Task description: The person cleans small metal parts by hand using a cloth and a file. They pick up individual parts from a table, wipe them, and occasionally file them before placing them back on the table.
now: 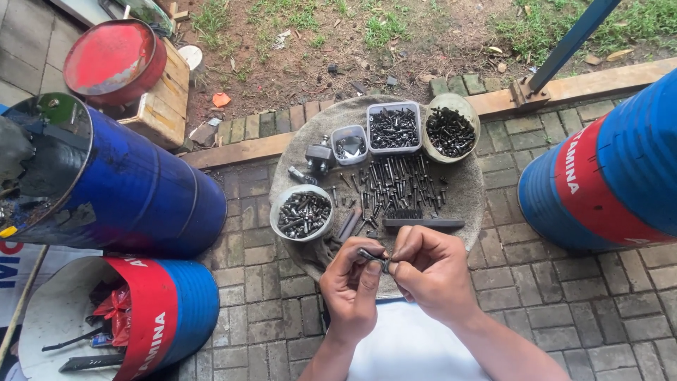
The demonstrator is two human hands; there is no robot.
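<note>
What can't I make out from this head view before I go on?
- Small dark bolt pinched between left hand and right hand: mostly covered by fingers, too small to tell its thread or whether a nut is on it.
- Round tub of fasteners: pieces too small to sort by kind.
- Blue drum at right: cut off by the frame edge.
- Red-rimmed drum: contents in shadow.
</note>
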